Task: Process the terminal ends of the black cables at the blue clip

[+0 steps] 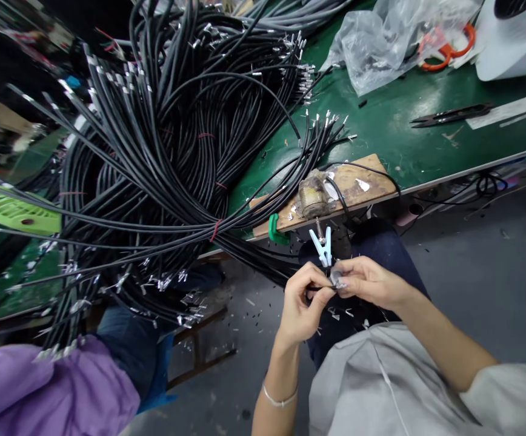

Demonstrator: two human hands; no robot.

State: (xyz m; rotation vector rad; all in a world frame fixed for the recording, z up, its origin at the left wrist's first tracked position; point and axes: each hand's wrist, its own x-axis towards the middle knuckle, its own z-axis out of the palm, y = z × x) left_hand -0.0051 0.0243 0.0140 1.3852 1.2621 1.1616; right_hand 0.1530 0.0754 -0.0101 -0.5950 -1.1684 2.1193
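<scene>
In front of my lap, my left hand (305, 301) is closed around a black cable (272, 269) near its end. My right hand (368, 282) pinches at that same end, where a silvery, partly see-through piece (337, 277) shows between the fingers; its exact kind I cannot make out. Just above my fingertips a light blue clothespin (324, 247) hangs by a metal shaft below a small worn motor-like block (312, 197). The cable under my left hand runs up to a large bundle of black cables (199, 151) with bare, silvery ends, tied with red string.
A wooden board (366, 175) with a green clamp (276, 230) sits at the edge of the green table (381, 130). Farther back lie a plastic bag (372, 45), orange-handled scissors (447, 51) and dark snips (449, 115). A person in a purple top (58, 393) sits at left.
</scene>
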